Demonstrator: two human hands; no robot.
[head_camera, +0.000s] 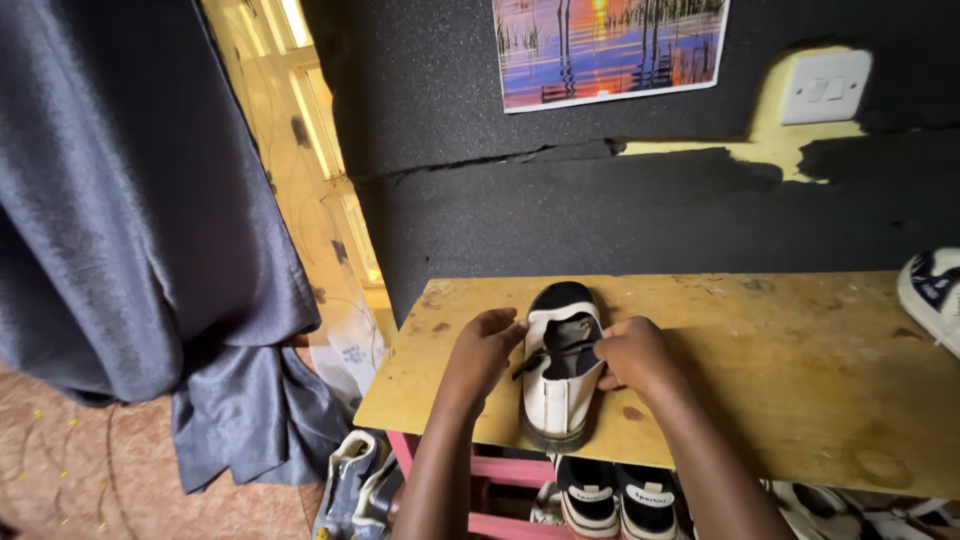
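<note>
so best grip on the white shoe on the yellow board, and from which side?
Probably across the middle, at the opening's side walls, coming from above. The white shoe lies sole-down on the yellow board, black toe away, heel at the near edge. Left hand and right hand already flank it there, leaving both sides reachable.

wall poster (610, 45) | rectangular, sunset orange and purple (top edge cut off) | above wooden shelf (800, 370)

Grey curtain (130, 200) at left, sunset poster (610, 45) & wall switch (825, 87) above, sneakers (615, 500) under table.
</note>
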